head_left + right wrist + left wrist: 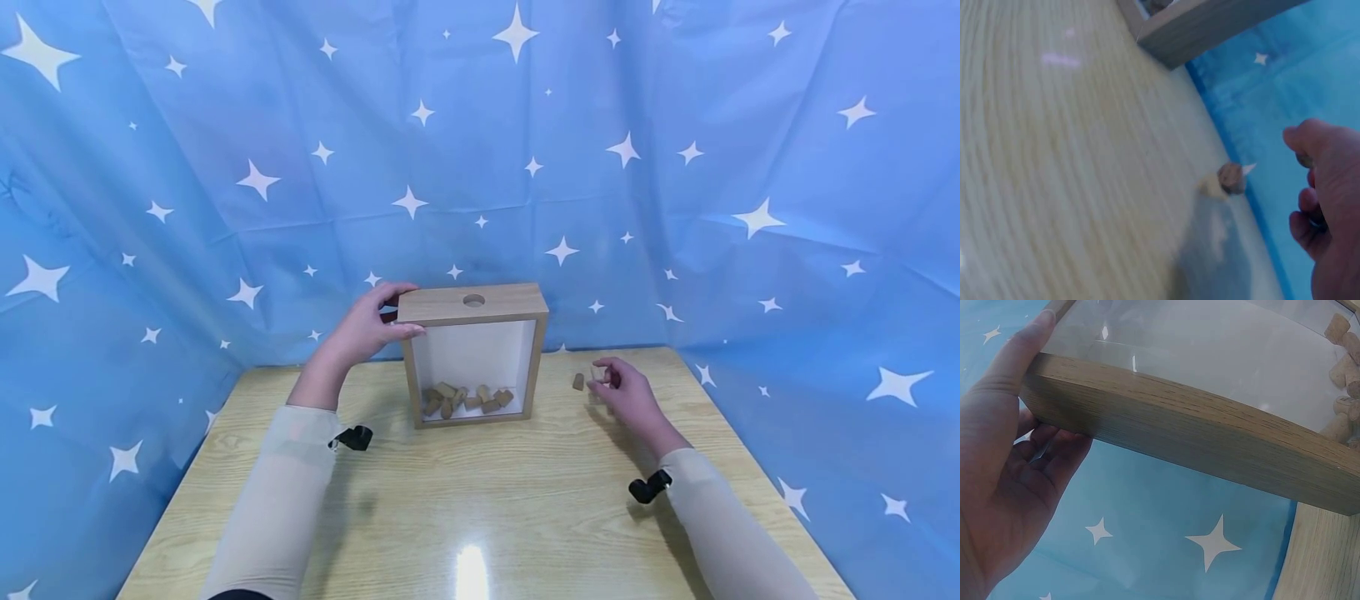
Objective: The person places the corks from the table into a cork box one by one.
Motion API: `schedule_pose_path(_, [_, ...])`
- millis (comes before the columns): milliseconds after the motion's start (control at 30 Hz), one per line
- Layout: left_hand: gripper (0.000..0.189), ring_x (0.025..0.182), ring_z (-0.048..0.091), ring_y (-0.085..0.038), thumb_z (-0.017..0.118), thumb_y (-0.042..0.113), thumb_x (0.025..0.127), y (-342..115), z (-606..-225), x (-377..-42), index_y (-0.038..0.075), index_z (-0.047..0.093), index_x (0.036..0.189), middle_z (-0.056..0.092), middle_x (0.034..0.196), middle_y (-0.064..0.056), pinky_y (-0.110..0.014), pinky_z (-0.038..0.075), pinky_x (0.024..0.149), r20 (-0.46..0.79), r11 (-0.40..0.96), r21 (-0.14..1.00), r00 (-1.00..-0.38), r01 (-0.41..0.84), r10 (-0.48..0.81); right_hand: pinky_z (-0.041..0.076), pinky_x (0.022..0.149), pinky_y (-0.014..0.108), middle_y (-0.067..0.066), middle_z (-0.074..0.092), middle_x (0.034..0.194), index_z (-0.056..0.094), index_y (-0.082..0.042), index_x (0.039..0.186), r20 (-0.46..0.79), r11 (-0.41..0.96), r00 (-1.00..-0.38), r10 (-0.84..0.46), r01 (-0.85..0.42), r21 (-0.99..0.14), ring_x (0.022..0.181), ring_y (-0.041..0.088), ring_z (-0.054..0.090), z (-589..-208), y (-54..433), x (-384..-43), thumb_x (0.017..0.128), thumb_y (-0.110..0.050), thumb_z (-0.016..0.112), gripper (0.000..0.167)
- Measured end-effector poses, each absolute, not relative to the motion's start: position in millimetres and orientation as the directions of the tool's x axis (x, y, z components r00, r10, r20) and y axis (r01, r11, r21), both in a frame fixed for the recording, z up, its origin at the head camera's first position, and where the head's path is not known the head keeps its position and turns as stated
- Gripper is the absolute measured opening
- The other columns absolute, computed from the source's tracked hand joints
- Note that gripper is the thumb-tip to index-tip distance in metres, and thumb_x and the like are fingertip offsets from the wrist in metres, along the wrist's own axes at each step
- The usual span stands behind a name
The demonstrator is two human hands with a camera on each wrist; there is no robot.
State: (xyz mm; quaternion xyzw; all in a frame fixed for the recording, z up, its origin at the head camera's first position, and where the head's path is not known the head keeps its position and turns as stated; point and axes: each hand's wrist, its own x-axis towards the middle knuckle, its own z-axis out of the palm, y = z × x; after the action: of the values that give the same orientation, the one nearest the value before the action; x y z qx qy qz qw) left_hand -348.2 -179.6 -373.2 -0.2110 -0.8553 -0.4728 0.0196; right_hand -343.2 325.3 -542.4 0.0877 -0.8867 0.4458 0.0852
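A wooden shadow box (536, 367) with a clear front and a round hole in its top stands upright on the table. Several corks (459, 398) lie heaped along its bottom inside. My left hand (372, 327) grips the box's upper left corner, with the thumb (1029, 347) on the front edge and the fingers behind. To the right of the box, my right hand (628, 390) pinches a cork (1304, 160) between thumb and fingers, mostly hidden by the thumb. Another cork (1232, 179) stands on the table just left of that hand.
The wood-grain table (420, 508) ends a little behind the box. A blue curtain (480, 150) with white stars hangs behind it and along both sides. Small black cameras sit at the left wrist (354, 437) and right wrist (649, 487).
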Motion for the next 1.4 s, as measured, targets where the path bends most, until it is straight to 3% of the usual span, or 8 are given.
schedule_pose_path(600, [0.078,0.146,0.053,-0.042,0.091,0.033,0.096,-179.6,-372.3,-346.5,0.018,0.054,0.163,0.055,0.153,-0.010,-0.059,0.052,0.113,0.227,0.466,0.802,-0.912,0.374,0.341,0.042,0.063,0.028,0.007,0.057,0.097,0.074,-0.002,0.141,0.427,0.603,-0.887,-0.175,-0.440,-0.666,0.077,0.022,0.050,-483.6,289.8,-333.7,0.101,-0.010,0.083,0.042])
schedule_pose_path(1400, [0.078,0.144,0.054,-0.042,0.092,0.033,0.096,-181.0,-374.0,-349.3,0.017,0.054,0.162,0.056,0.150,-0.011,-0.059,0.052,0.111,0.240,0.455,0.802,-0.906,0.388,0.349,0.042,0.062,0.027,0.006,0.054,0.096,0.073,-0.005,0.145,0.526,0.565,-0.820,-0.224,-0.550,-0.615,0.076,0.022,0.050,-434.2,269.1,-323.5,0.104,-0.010,0.080,0.042])
